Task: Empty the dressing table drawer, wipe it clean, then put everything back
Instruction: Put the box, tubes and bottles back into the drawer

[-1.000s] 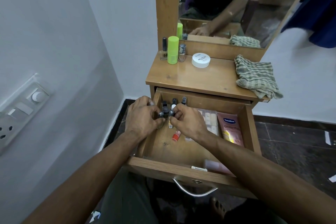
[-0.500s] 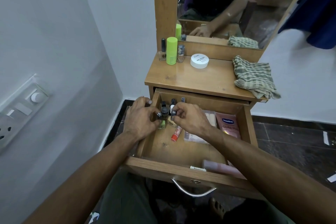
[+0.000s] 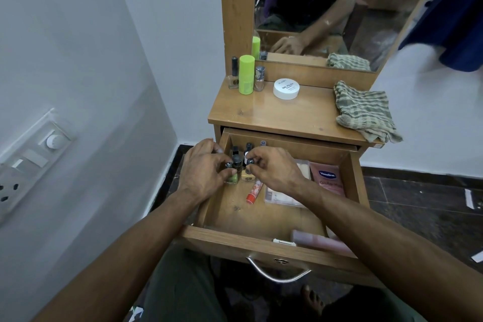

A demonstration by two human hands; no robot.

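The wooden drawer [image 3: 261,244] of the dressing table is pulled out. In its far left corner stand several small nail polish bottles. My left hand [image 3: 203,170] pinches the black cap of a green nail polish bottle [image 3: 232,177]. My right hand [image 3: 277,170] pinches the cap of a yellow nail polish bottle [image 3: 247,176] right beside it. A red lip balm tube [image 3: 253,192], a clear flat box [image 3: 281,197], a pink Vaseline tube [image 3: 329,180] and a pink item [image 3: 317,240] near the front also lie in the drawer.
On the tabletop [image 3: 287,115] stand a lime green tube [image 3: 246,74], two small bottles [image 3: 259,78], a white nail polish remover jar [image 3: 286,88] and a folded checked cloth [image 3: 364,110]. A mirror [image 3: 326,8] rises behind. A white wall with a switchboard [image 3: 28,162] is on the left.
Both hands have closed on bottle caps and drawn the green and yellow bottles slightly toward me, away from the cluster. The camera has shifted a little.
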